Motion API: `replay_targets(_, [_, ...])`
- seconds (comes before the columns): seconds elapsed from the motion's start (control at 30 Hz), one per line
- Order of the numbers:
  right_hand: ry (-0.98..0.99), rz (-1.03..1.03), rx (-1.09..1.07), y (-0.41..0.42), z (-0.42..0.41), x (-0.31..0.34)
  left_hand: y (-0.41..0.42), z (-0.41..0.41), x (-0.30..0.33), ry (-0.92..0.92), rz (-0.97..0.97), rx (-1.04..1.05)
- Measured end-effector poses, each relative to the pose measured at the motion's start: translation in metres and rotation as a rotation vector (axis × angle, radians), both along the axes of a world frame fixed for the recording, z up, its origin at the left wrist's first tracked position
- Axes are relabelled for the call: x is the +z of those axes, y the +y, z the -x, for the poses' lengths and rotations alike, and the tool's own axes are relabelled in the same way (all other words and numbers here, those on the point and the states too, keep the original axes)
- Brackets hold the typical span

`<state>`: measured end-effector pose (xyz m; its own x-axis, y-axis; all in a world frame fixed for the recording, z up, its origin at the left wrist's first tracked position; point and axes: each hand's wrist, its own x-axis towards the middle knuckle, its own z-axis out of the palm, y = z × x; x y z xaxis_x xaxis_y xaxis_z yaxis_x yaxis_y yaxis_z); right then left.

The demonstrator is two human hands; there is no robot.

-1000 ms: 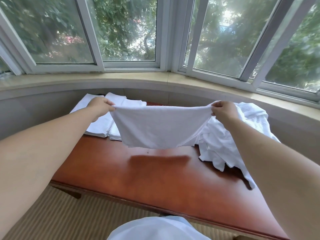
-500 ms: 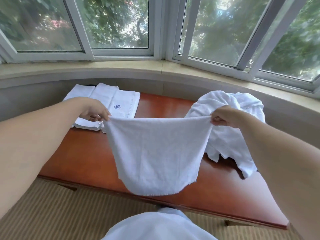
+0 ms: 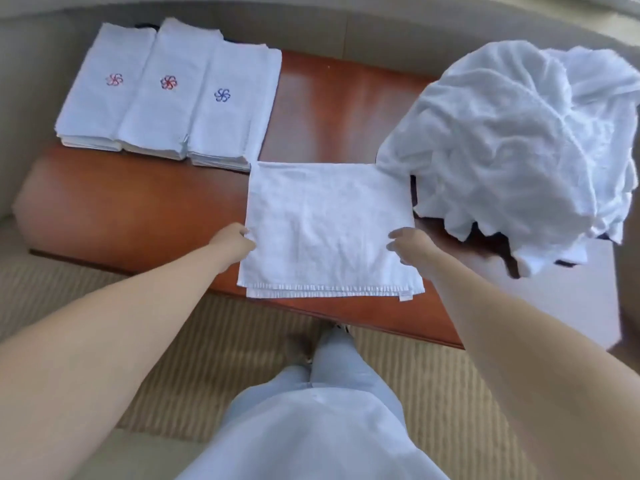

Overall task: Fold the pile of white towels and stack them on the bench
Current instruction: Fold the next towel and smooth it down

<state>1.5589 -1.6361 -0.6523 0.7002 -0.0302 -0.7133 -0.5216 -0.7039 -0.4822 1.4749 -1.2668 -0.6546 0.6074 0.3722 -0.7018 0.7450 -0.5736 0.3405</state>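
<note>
A white towel (image 3: 329,220), folded double, lies flat on the red-brown wooden bench (image 3: 138,202) near its front edge. My left hand (image 3: 235,239) pinches the towel's left side edge with curled fingers. At the right side edge, my right hand (image 3: 410,245) has its fingers curled onto the towel. Three stacks of folded white towels (image 3: 166,98) with small embroidered flower marks sit side by side at the bench's back left. The crumpled pile of white towels (image 3: 512,133) heaps on the bench's right end and touches the flat towel's far right corner.
A beige wall ledge (image 3: 346,26) curves behind the bench. Striped beige carpet (image 3: 225,358) lies in front of it. My legs in light blue clothing (image 3: 322,410) stand close to the bench's front edge.
The towel was held up in the air by its top corners; now it lies flat on the bench. Both hands have come down to its side edges. The view has tipped downward.
</note>
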Motion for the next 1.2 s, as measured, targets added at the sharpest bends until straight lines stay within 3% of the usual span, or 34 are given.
replay_targets(0.17, [0.118,0.106,-0.008,-0.019,0.034,-0.041,-0.002,0.04,-0.048,0.108,-0.016,0.064])
replay_targets(0.33, [0.145,0.235,-0.212,-0.034,0.051,-0.068,0.0,0.053,-0.074,0.118,-0.097,0.143])
replay_targets(0.47, [0.125,0.181,-0.342,-0.04,0.053,-0.086,-0.002,0.051,-0.093,0.105,-0.131,0.123])
replay_targets(0.63, [0.08,0.133,-0.303,-0.043,0.054,-0.096,-0.004,0.053,-0.096,0.035,-0.151,0.148])
replay_targets(0.87, [-0.109,-0.005,-0.462,-0.058,0.052,-0.061,-0.004,0.049,-0.058,-0.055,0.244,0.594])
replay_targets(1.03, [-0.122,0.148,-0.34,-0.071,0.065,-0.076,-0.016,0.078,-0.079,0.012,0.198,0.351])
replay_targets(1.2, [-0.099,0.228,-0.303,-0.067,0.071,-0.1,-0.027,0.091,-0.105,0.01,0.119,0.236])
